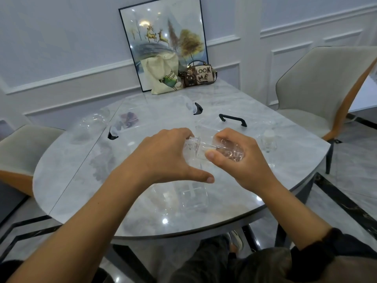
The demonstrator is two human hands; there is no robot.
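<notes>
Head | clear bottle [224, 148] — tipped sideways, right hand [234, 162] grips | clear cup [191, 159] — left hand [163, 156] holds

Panelled white wall [61, 48] at twelve o'clock, a deer picture [163, 35] leaning there — grey chair [318, 78] at two, second chair [22, 146] at nine, glossy floor [350, 172].

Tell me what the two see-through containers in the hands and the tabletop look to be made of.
The jar in the right hand: clear glass or hard plastic, glossy; fingers show through it, sharp highlights. I cannot tell which. The cup in the left hand: the same clear, shiny look. The tabletop: polished stone or a stone-look slab, grey-white veining, mirror-like lamp reflections.
</notes>
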